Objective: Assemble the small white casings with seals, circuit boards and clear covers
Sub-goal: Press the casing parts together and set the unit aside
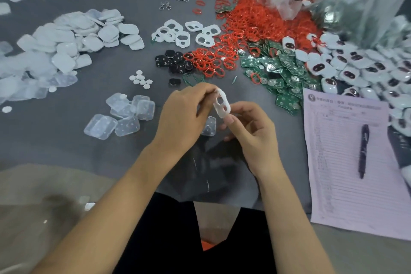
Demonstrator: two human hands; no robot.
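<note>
Both hands, left hand (181, 115) and right hand (251, 128), pinch 1 white casing (221, 104) at frame centre, above the grey table (66, 140). Red seals (251, 22) and green circuit boards (282, 73) lie upper right; clear covers (121, 115) lie centre left.

Nothing can be read with certainty. The pale lilac paper form (347, 162), lying under the dark pen (363, 151), carries a round logo and a printed heading along its top edge, but the characters are too blurred to make out. Its ruled lines below the heading show no legible writing.
</note>
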